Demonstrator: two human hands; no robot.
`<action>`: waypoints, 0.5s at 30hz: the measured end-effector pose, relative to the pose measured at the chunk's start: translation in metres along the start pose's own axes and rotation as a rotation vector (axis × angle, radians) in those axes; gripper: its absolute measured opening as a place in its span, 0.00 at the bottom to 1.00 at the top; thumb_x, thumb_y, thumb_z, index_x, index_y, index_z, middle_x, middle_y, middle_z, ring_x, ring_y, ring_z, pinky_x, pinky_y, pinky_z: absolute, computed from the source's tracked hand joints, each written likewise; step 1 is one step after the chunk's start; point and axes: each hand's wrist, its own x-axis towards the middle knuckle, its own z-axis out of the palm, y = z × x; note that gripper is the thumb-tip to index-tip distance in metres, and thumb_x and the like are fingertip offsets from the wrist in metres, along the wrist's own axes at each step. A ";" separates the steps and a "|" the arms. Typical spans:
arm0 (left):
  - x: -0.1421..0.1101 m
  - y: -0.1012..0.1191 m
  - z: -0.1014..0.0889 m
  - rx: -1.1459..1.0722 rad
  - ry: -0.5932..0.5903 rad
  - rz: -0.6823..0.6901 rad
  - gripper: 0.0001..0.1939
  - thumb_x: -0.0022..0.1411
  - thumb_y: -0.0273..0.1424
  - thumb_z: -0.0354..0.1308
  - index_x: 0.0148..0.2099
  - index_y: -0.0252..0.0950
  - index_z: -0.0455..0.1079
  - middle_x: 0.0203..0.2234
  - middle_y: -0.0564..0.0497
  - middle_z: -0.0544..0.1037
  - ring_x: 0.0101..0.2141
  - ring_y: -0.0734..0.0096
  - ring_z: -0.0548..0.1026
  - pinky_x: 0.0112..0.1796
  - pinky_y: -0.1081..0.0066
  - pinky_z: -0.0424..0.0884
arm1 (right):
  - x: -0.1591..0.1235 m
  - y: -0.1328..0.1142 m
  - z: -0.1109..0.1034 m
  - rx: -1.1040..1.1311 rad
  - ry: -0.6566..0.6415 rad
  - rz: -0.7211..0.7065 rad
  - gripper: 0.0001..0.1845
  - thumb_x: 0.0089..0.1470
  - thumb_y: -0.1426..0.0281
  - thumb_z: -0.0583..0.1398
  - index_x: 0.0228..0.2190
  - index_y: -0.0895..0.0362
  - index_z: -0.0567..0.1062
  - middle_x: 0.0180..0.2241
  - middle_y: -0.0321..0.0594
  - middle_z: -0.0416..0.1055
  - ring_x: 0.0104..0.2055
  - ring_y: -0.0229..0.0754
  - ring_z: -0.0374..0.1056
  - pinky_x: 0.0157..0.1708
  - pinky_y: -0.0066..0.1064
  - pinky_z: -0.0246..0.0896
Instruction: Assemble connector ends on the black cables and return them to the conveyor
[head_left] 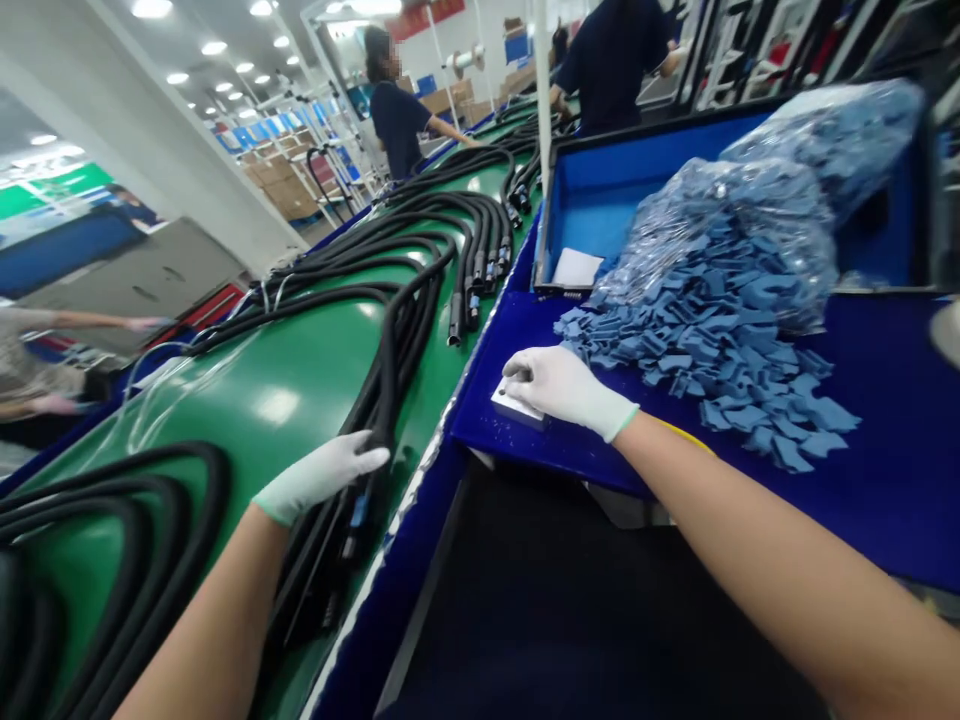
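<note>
The hands [322,475] [559,385] blur: left loosely curled at black hoses [386,380], right's fingertips bunched over a metal block [517,398], grip hidden.

Brightly lit hall; round and oblong ceiling lights [214,47] at upper left, blown to white. Glare spots on the green surface [360,380]; shine on the plastic bag [735,200]. Deep shadow beneath the blue tabletop [517,440]. Overall softness, background smeared. Pillar [150,120] leans steeply, wide-angle stretch toward edges. One face pixelated.
</note>
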 end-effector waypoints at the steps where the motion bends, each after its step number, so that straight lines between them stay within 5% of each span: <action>1: -0.010 -0.012 0.003 0.081 0.064 -0.007 0.33 0.59 0.54 0.62 0.57 0.35 0.76 0.50 0.41 0.82 0.52 0.46 0.79 0.55 0.55 0.74 | 0.000 0.000 0.003 -0.032 0.009 -0.007 0.13 0.57 0.66 0.65 0.43 0.53 0.83 0.41 0.38 0.83 0.43 0.44 0.77 0.41 0.31 0.66; 5: -0.031 -0.038 0.021 0.392 0.280 -0.097 0.36 0.63 0.47 0.55 0.67 0.31 0.68 0.61 0.38 0.75 0.61 0.48 0.73 0.63 0.57 0.65 | 0.001 -0.002 0.008 -0.122 0.014 -0.020 0.13 0.59 0.66 0.63 0.44 0.53 0.84 0.43 0.39 0.82 0.44 0.46 0.77 0.43 0.33 0.67; 10: -0.020 -0.048 0.023 0.422 0.168 -0.161 0.44 0.55 0.47 0.62 0.70 0.30 0.65 0.56 0.35 0.78 0.53 0.45 0.79 0.55 0.59 0.72 | 0.003 -0.010 0.006 -0.156 -0.030 0.027 0.14 0.60 0.63 0.63 0.44 0.53 0.84 0.41 0.40 0.83 0.43 0.49 0.78 0.42 0.35 0.68; 12: -0.010 -0.047 0.015 0.397 0.122 -0.166 0.44 0.49 0.46 0.66 0.66 0.29 0.70 0.50 0.36 0.82 0.48 0.45 0.81 0.50 0.61 0.74 | -0.002 -0.017 0.005 -0.115 -0.033 -0.002 0.14 0.60 0.64 0.63 0.44 0.54 0.84 0.42 0.41 0.82 0.44 0.49 0.77 0.44 0.36 0.69; 15: -0.004 -0.037 -0.009 0.344 0.074 -0.141 0.30 0.42 0.44 0.70 0.46 0.31 0.81 0.34 0.43 0.83 0.35 0.50 0.81 0.39 0.64 0.75 | -0.017 -0.032 0.006 0.021 -0.047 -0.108 0.13 0.62 0.66 0.62 0.45 0.55 0.84 0.43 0.42 0.82 0.45 0.47 0.77 0.48 0.37 0.69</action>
